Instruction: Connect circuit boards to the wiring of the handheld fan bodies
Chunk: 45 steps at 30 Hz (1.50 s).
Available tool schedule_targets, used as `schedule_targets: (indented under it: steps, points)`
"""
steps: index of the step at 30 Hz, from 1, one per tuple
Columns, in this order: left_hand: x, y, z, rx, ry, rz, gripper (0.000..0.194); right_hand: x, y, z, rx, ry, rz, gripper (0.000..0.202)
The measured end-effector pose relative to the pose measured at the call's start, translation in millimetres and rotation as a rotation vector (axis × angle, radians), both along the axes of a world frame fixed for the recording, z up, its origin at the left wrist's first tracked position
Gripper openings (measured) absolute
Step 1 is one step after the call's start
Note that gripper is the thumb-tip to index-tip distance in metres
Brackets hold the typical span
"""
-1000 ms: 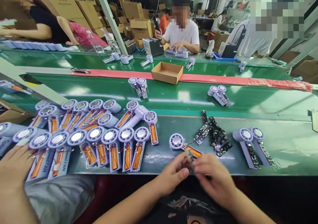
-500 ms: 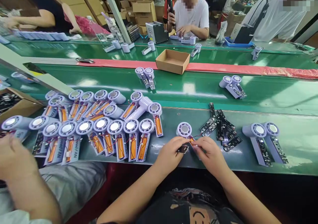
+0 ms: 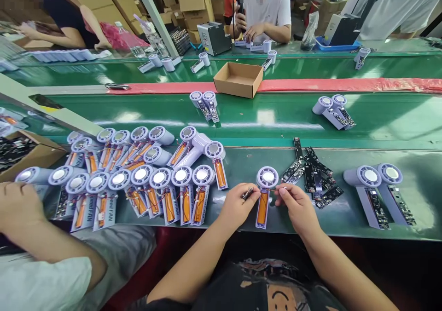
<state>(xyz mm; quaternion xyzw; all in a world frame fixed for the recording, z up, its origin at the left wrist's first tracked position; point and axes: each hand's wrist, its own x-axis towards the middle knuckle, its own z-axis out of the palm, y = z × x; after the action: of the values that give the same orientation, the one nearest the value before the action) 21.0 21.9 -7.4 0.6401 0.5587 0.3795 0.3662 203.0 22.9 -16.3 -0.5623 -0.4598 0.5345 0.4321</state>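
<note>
A lilac handheld fan lies in front of me, its round head away from me and its open handle showing an orange battery. My left hand, left of the handle, is closed on a small black circuit board, partly hidden by the fingers. To the right of the fan, my right hand pinches thin wires running from it. Behind that hand lies a loose pile of black circuit boards.
Many lilac fans with exposed batteries crowd the bench at left, beside a co-worker's arm. Two fans with boards lie at right. A green conveyor runs beyond, with a cardboard tray and people behind it.
My right hand has left the battery and moved right, now pinching wires. My left hand has drawn aside with the circuit board, so the fan's handle and battery show fully.
</note>
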Motion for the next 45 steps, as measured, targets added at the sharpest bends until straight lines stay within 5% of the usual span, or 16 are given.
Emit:
schedule_targets:
  steps: [6,10,18,21,25,28,31,33,36,39,45]
  points:
    - [-1,-14,-6.5,0.159,-0.004,0.021,0.020,-1,2,3.9,-0.010,0.053,-0.051,0.057]
    - [-3,-13,-10.4,0.407,0.062,-0.106,0.016,-3,4,5.7,-0.024,0.070,-0.076,0.061]
    - [-5,-12,-15.3,0.425,0.204,-0.124,0.022,2,4,-9.5,-0.043,0.012,-0.082,0.066]
    - [-7,-14,-12.7,0.278,0.354,-0.126,0.020,1,4,-13.7,-0.009,0.027,-0.109,0.067]
    - [-6,-9,-5.4,0.046,0.306,-0.079,0.005,-6,10,-8.7,0.067,-0.018,-0.167,0.060]
    - [-4,-5,-3.0,-0.059,0.209,-0.056,0.030,-5,11,3.3,0.160,-0.133,-0.040,0.053]
    - [-2,-3,-5.9,-0.186,0.085,-0.033,0.040,1,0,14.8,0.187,-0.198,-0.124,0.051]
    - [-2,-2,-8.8,-0.259,-0.002,-0.041,0.039,2,-14,22.6,0.458,-0.376,-0.167,0.043]
    - [-3,-1,-9.7,-0.338,-0.119,-0.057,0.041,-7,-34,32.0,0.852,-0.754,0.151,0.015]
    - [-4,-3,-6.0,-0.364,-0.210,-0.070,0.045,-18,-38,28.8,0.800,-0.964,0.258,0.015]
    - [-9,-8,-1.0,-0.427,-0.372,-0.110,0.038,-18,-17,10.0,0.754,-0.881,0.233,0.018]
